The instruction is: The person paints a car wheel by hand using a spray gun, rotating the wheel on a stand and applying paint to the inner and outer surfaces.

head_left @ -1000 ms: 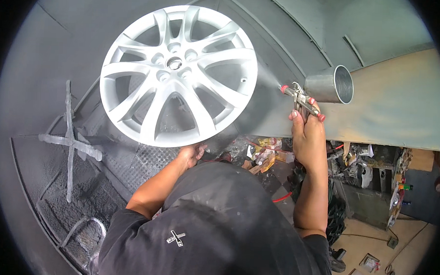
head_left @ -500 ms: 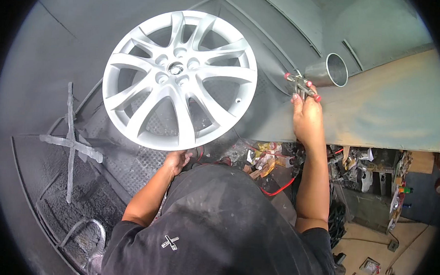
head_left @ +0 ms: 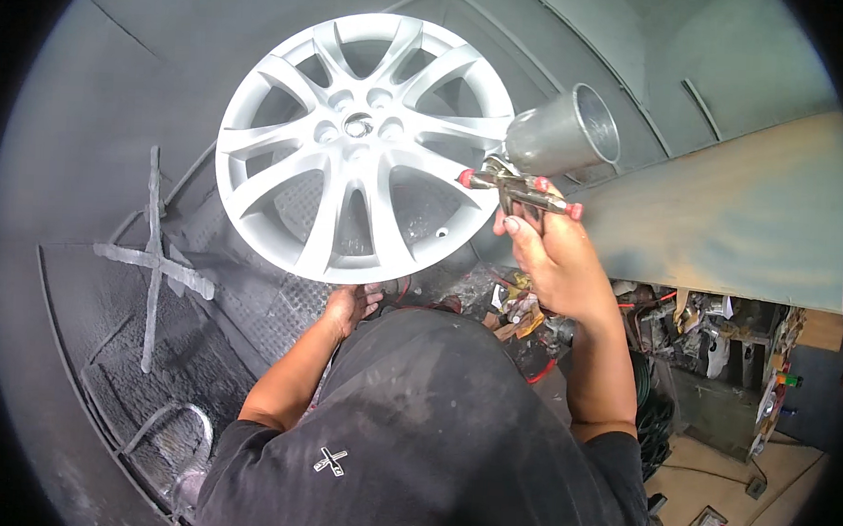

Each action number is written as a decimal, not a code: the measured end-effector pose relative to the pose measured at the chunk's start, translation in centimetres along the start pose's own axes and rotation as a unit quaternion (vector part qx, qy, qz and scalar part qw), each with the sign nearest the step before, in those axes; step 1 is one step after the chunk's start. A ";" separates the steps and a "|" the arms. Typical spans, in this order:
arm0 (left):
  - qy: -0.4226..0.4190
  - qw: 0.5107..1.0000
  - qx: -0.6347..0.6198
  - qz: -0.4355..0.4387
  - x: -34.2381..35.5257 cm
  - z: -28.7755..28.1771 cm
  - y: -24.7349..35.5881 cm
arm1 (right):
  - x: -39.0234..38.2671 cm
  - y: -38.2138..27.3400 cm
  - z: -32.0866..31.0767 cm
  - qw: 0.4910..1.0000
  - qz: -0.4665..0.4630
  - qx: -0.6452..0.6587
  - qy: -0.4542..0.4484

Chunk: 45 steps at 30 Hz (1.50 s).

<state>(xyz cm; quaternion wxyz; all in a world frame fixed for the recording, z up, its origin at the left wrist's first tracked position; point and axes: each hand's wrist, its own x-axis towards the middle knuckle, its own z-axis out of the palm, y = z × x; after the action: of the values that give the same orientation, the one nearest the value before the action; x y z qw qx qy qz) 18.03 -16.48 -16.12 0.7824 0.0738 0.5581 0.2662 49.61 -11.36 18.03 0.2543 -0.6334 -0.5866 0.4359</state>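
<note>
A silver-white alloy wheel rim (head_left: 350,213) faces up in front of me, with several split spokes and a small badge at its hub. My right hand (head_left: 558,255) grips a metal spray gun (head_left: 514,187) with red tips. The gun's silver cup (head_left: 554,137) tilts with its mouth to the right. Its red nozzle end is beside the rim's right edge and points left over the spokes. Below the rim's near edge is my left hand (head_left: 349,309), its fingers curled and partly covered by the rim; what they hold is hidden.
A paint-crusted cross-shaped stand (head_left: 155,263) is at the left, with a bent grey tube (head_left: 175,412) nearer me. A board (head_left: 725,215) spans the right side above a cluttered shelf (head_left: 709,360). A red hose (head_left: 541,370) runs beside my right arm.
My right hand has brought the spray gun left and closer, up to the rim's right edge. The rim has turned clockwise. My left hand stays below its near edge.
</note>
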 end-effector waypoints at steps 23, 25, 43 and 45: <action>0.158 0.947 -0.079 0.268 3.4 -9.1 8.8 | 1.3 7.4 -3.8 0.922 -0.086 -0.222 0.307; 0.174 0.940 -0.106 0.275 3.7 -8.8 9.4 | 1.8 6.9 -3.8 0.927 -0.071 -0.227 0.289; 0.070 0.990 -0.118 0.034 0.8 0.7 0.8 | 0.6 1.6 2.6 0.989 -0.101 -0.069 0.082; 0.080 0.988 -0.099 0.085 1.8 -0.8 0.5 | 0.9 2.0 2.1 0.980 -0.113 -0.102 0.130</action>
<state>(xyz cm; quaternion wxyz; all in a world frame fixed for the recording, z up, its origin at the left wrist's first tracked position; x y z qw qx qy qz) 17.55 -15.35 -17.71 0.7135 0.0215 0.5816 0.3902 48.81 -11.24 15.15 0.3102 -0.6369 -0.6575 0.2567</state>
